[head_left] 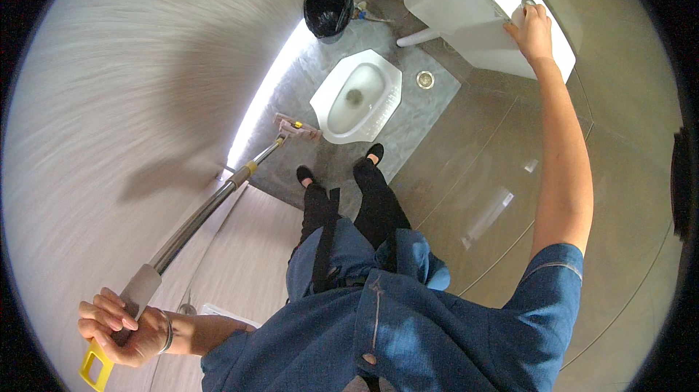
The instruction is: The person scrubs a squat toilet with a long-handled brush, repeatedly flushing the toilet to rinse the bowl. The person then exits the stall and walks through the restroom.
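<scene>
My left hand (124, 328) is closed around the grey grip of a mop (196, 221), just above the yellow hanging loop (96, 366) at its end. The silver pole slants away to a flat mop head (297, 127), which rests on the floor beside a white squat toilet (357, 97). On top of the white cistern (466, 17) at the far right, my right hand (535, 34) has its fingers bent at a round silver flush button (527, 2). The thumb lies against the cistern's front edge.
A bin (328, 8) lined with a black bag stands behind the toilet, with small litter (362, 13) beside it. A round floor drain (425, 80) lies right of the toilet. A pale partition (145, 86) rises on the left, and a glossy tiled wall (502, 166) on the right.
</scene>
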Demonstrator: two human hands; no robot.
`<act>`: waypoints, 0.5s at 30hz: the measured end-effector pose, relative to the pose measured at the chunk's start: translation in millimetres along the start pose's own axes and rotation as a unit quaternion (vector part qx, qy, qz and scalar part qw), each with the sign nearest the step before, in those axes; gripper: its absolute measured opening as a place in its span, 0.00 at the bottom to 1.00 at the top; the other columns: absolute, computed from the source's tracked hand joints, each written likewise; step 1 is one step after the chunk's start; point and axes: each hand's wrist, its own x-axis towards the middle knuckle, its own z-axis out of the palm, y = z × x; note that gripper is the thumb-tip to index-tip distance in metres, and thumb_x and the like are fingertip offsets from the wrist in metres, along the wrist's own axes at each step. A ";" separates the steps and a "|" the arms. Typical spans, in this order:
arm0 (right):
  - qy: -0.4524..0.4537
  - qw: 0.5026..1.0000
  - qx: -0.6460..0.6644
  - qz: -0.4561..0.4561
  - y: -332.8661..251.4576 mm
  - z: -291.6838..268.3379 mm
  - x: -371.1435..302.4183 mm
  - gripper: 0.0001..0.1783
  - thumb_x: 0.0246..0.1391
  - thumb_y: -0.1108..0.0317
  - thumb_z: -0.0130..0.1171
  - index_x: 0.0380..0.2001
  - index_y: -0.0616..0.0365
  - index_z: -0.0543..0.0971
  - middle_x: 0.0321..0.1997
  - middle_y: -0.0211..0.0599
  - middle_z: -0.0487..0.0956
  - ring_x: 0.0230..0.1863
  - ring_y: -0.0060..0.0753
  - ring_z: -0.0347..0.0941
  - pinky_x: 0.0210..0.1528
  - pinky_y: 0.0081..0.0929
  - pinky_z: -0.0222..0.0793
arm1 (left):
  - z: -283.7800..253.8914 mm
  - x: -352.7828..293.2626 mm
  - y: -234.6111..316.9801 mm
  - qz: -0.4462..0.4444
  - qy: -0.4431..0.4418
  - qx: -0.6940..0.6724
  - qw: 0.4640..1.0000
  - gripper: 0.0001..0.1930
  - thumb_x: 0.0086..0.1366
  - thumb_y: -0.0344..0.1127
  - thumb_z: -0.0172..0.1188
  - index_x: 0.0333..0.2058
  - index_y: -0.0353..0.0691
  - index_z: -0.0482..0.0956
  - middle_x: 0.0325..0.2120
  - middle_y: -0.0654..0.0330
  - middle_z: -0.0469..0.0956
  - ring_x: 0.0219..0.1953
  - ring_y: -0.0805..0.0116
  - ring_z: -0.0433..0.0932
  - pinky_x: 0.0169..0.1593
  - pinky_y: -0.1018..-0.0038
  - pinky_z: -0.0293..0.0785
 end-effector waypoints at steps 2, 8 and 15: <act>0.005 1.000 -0.001 -0.001 -2.2 -1.9 -1.9 0.28 0.34 0.65 0.66 0.40 0.65 0.69 0.45 0.46 0.67 0.45 0.51 0.63 0.48 0.37 0.62 | -1.8 1.5 -1.0 -0.002 -0.003 -0.012 1.000 0.13 0.55 0.32 0.48 0.15 0.44 0.56 0.13 0.66 0.56 0.10 0.81 0.52 0.20 0.83 0.50; 0.018 1.000 -0.002 -0.005 -1.1 2.5 4.5 0.28 0.34 0.64 0.66 0.40 0.65 0.70 0.44 0.46 0.67 0.44 0.50 0.64 0.48 0.37 0.63 | 4.1 5.9 -3.5 -0.007 0.008 -0.015 1.000 0.13 0.54 0.32 0.50 0.15 0.44 0.57 0.13 0.66 0.56 0.11 0.81 0.52 0.20 0.83 0.50; 0.025 1.000 -0.007 -0.013 -1.2 7.1 13.1 0.29 0.34 0.62 0.66 0.40 0.65 0.70 0.44 0.46 0.67 0.45 0.50 0.64 0.48 0.37 0.63 | 7.0 9.6 -2.8 0.000 0.019 0.033 0.999 0.14 0.53 0.34 0.51 0.14 0.46 0.57 0.12 0.67 0.56 0.09 0.82 0.52 0.20 0.84 0.50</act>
